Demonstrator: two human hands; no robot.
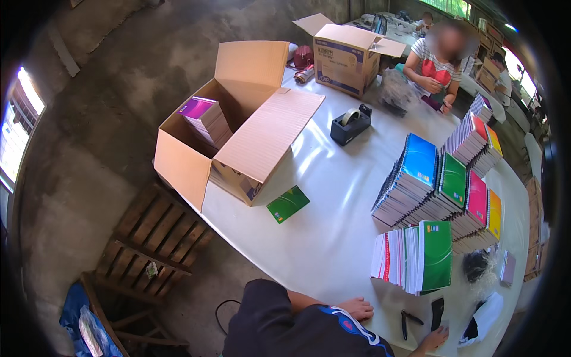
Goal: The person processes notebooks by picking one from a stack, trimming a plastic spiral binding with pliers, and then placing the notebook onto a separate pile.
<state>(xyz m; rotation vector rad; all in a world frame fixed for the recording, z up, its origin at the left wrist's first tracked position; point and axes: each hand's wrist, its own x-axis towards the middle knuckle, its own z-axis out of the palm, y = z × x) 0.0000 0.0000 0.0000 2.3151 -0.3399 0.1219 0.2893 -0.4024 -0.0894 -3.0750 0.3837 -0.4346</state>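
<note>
My left hand (pixel 358 308) rests on the white tabletop with its fingers stretched out, holding nothing that I can see. My right hand (pixel 435 338) lies low on the table, fingers extended beside a black flat tool (pixel 437 312) whose kind I cannot make out. Black-handled pliers (pixel 410 323) lie spread between the two hands. Beyond them stands a row of notebooks (pixel 436 256) on edge, a green cover facing out. Behind it are tall stacks of spiral notebooks with blue (pixel 419 157), green (pixel 454 178), pink (pixel 476 197) and yellow covers.
An open carton (pixel 241 181) at the left holds a stack of purple-covered notebooks (pixel 207 122). A loose green cover (pixel 288 204) lies beside it. Farther back are a black tape dispenser (pixel 351 125), another carton (pixel 339 62) and a seated person (pixel 434 68). A wooden slatted chair (pixel 148 244) stands lower left.
</note>
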